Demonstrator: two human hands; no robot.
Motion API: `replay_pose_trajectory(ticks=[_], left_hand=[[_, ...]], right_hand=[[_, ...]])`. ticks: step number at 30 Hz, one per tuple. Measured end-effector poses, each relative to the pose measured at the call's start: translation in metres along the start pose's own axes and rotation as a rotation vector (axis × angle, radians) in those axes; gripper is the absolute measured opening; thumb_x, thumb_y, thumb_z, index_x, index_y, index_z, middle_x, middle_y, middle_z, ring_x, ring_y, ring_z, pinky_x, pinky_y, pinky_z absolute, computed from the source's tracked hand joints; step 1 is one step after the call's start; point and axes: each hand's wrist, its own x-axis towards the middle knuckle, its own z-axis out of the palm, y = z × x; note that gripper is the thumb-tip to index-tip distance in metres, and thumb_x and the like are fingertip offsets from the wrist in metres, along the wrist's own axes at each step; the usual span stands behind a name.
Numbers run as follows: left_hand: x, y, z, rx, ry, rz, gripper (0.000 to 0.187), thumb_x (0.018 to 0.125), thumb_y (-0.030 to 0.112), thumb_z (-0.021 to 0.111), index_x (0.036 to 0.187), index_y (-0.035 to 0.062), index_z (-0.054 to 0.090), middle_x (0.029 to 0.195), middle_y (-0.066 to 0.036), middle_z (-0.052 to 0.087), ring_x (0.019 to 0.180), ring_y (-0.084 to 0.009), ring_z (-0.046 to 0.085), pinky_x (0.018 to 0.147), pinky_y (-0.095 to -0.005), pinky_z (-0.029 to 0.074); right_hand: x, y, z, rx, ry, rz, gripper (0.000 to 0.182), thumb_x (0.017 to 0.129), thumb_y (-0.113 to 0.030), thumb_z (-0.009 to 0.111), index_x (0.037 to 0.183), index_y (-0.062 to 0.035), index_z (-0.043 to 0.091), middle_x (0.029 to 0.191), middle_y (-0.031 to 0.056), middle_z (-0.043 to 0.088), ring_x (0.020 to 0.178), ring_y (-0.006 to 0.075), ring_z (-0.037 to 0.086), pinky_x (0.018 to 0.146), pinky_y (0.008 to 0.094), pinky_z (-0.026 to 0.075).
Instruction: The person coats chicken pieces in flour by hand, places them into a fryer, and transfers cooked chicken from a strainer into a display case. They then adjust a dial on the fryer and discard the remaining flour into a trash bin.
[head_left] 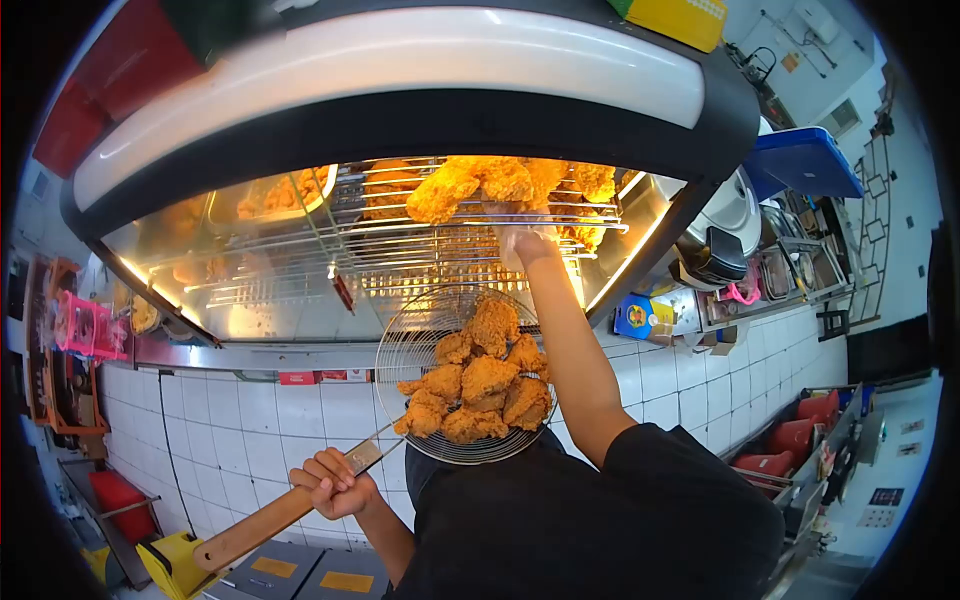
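Observation:
My left hand is wrapped around the wooden handle of a wire skimmer, near the metal joint. Several browned pieces of fried chicken are heaped in its round mesh basket, held in front of my body. My right hand, in a clear plastic glove, reaches into a lit food warmer at the upper wire rack. Right above it, golden fried chicken pieces lie on that rack. Its fingers are partly hidden by glare, glove and chicken, so I cannot make out whether they grip a piece.
The food warmer's dark frame arches over the opening. Inside, a metal tray of chicken stands at the left. A blue lid and a counter with containers are at right. A pink basket stands at left, over the white tiled floor.

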Motion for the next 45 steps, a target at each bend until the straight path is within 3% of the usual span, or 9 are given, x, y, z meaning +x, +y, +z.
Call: replay_pose_trajectory(ticks=[1, 2, 3, 7, 20, 26, 30, 32, 45], left_hand=[[0.000, 0.000, 0.000, 0.014, 0.006, 0.005, 0.024, 0.071, 0.006, 0.051, 0.063, 0.0140, 0.030, 0.048, 0.000, 0.031, 0.038, -0.0104, 0.029, 0.040, -0.0200, 0.029], [0.000, -0.001, 0.000, 0.000, -0.008, 0.008, 0.024, 0.072, 0.006, 0.051, 0.064, 0.0138, 0.030, 0.048, 0.001, 0.031, 0.038, -0.0097, 0.029, 0.040, -0.0198, 0.029], [0.000, 0.000, 0.000, -0.009, -0.027, 0.004, 0.024, 0.072, 0.006, 0.051, 0.064, 0.0138, 0.030, 0.048, 0.001, 0.031, 0.038, -0.0097, 0.029, 0.040, -0.0198, 0.029], [0.000, -0.001, 0.001, -0.005, -0.056, 0.022, 0.025, 0.074, 0.007, 0.053, 0.065, 0.0138, 0.030, 0.049, 0.002, 0.031, 0.039, -0.0081, 0.029, 0.040, -0.0194, 0.028], [-0.012, 0.000, 0.009, 0.061, -0.038, 0.067, 0.024, 0.071, 0.007, 0.052, 0.064, 0.0136, 0.030, 0.047, 0.001, 0.030, 0.038, -0.0097, 0.031, 0.038, -0.0204, 0.030], [-0.018, 0.002, 0.012, 0.070, -0.067, 0.080, 0.025, 0.072, 0.006, 0.052, 0.063, 0.0151, 0.030, 0.048, 0.003, 0.029, 0.038, -0.0082, 0.030, 0.041, -0.0195, 0.027], [-0.023, 0.002, 0.007, 0.032, -0.090, 0.088, 0.025, 0.072, 0.005, 0.051, 0.063, 0.0147, 0.030, 0.047, 0.002, 0.030, 0.039, -0.0087, 0.030, 0.041, -0.0204, 0.029], [-0.024, 0.003, 0.007, 0.026, -0.082, 0.089, 0.025, 0.072, 0.005, 0.051, 0.063, 0.0146, 0.030, 0.047, 0.001, 0.030, 0.038, -0.0089, 0.030, 0.041, -0.0205, 0.029], [-0.026, 0.001, 0.003, -0.025, -0.174, 0.116, 0.023, 0.071, 0.005, 0.050, 0.063, 0.0137, 0.030, 0.046, 0.000, 0.030, 0.038, -0.0101, 0.029, 0.040, -0.0209, 0.032]], right_hand=[[0.008, -0.003, -0.016, -0.024, -0.078, 0.005, 0.029, 0.096, -0.028, 0.037, 0.110, -0.0086, 0.053, 0.107, 0.0086, 0.061, 0.089, 0.0260, 0.058, 0.081, 0.0411, 0.051], [0.017, -0.009, -0.030, -0.006, -0.430, 0.156, 0.028, 0.097, -0.028, 0.037, 0.108, -0.0070, 0.051, 0.106, 0.0108, 0.059, 0.090, 0.0258, 0.056, 0.085, 0.0413, 0.052], [-0.001, -0.008, -0.023, 0.004, -0.440, 0.141, 0.028, 0.097, -0.028, 0.037, 0.108, -0.0070, 0.051, 0.106, 0.0108, 0.059, 0.090, 0.0258, 0.056, 0.085, 0.0413, 0.052], [-0.020, 0.005, -0.010, 0.170, -0.124, 0.199, 0.030, 0.097, -0.028, 0.038, 0.115, -0.0065, 0.048, 0.111, 0.0134, 0.056, 0.101, 0.0261, 0.052, 0.093, 0.0411, 0.047], [0.016, -0.012, -0.008, -0.027, -0.175, 0.056, 0.030, 0.096, -0.025, 0.040, 0.117, -0.0054, 0.048, 0.115, 0.0144, 0.055, 0.105, 0.0274, 0.051, 0.094, 0.0411, 0.046], [0.038, -0.005, 0.013, -0.532, -0.180, -0.202, 0.030, 0.096, -0.023, 0.041, 0.118, -0.0049, 0.048, 0.117, 0.0149, 0.055, 0.107, 0.0280, 0.051, 0.095, 0.0411, 0.046], [0.061, -0.011, 0.023, -1.427, -0.072, -0.656, 0.030, 0.096, -0.022, 0.042, 0.119, -0.0046, 0.048, 0.118, 0.0152, 0.054, 0.108, 0.0284, 0.051, 0.096, 0.0411, 0.046], [0.063, -0.009, 0.024, -1.700, -0.027, -0.778, 0.030, 0.095, -0.022, 0.042, 0.119, -0.0044, 0.048, 0.118, 0.0153, 0.054, 0.109, 0.0286, 0.051, 0.096, 0.0411, 0.046], [0.037, -0.003, 0.007, -2.383, -0.151, -1.106, 0.031, 0.095, -0.018, 0.045, 0.121, -0.0034, 0.047, 0.122, 0.0163, 0.053, 0.113, 0.0299, 0.050, 0.098, 0.0411, 0.045]])
